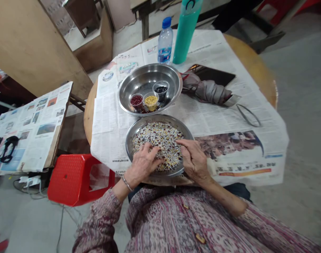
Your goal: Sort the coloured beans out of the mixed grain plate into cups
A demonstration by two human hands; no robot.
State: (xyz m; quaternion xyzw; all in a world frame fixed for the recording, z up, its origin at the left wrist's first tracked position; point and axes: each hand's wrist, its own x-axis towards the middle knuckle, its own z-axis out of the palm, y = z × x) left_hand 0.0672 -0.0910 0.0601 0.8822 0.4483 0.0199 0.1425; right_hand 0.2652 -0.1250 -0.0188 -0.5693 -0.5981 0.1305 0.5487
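Observation:
A steel plate (190,130) on the table in front of me bears a mix of white rice-like grains (160,135) with dark, red and yellow beans. My left hand (144,163) rests over the plate's near left part, thumb and forefinger apart, fingertips at the grains. At the right rim is my right hand (194,160), forefinger pointing inward over the grains and the others curled. Whatever the curled fingers hold is hidden. Behind the plate, a larger steel basin (173,79) contains cups of red beans (136,100), yellow beans (151,101) and black beans (161,89).
Newspaper (104,119) covers the round table. A water bottle (165,44) and a teal bottle (185,35) stand at the back. A folded grey umbrella (207,89) lies right of the basin, beside a dark flat item (215,74). A red stool (68,179) stands at left.

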